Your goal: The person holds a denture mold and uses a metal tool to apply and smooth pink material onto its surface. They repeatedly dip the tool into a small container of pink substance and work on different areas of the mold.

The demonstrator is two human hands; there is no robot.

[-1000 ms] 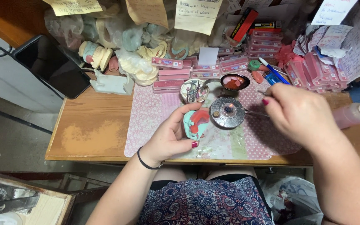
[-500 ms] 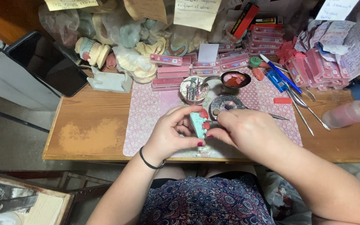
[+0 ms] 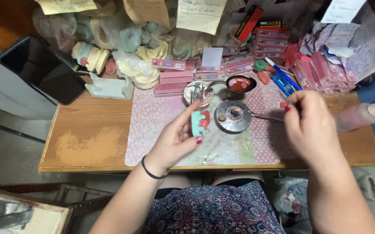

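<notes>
LEFT: left hand is gripping a dental cast above the counter | RIGHT: right hand is pinching a metal instrument | RISK: tip is sitting at the burner flame (overheating could be scorching the pink wax)

Our two bare hands, raised side by side

Our left hand is palm-up, fingers curled, thumb and fingertips pinched closed on what it holds; a dark band circles its wrist. Our right hand is back-up, well to the right of that grip, fingers bunched and pinched tight, forearm slanting down and right.
</notes>
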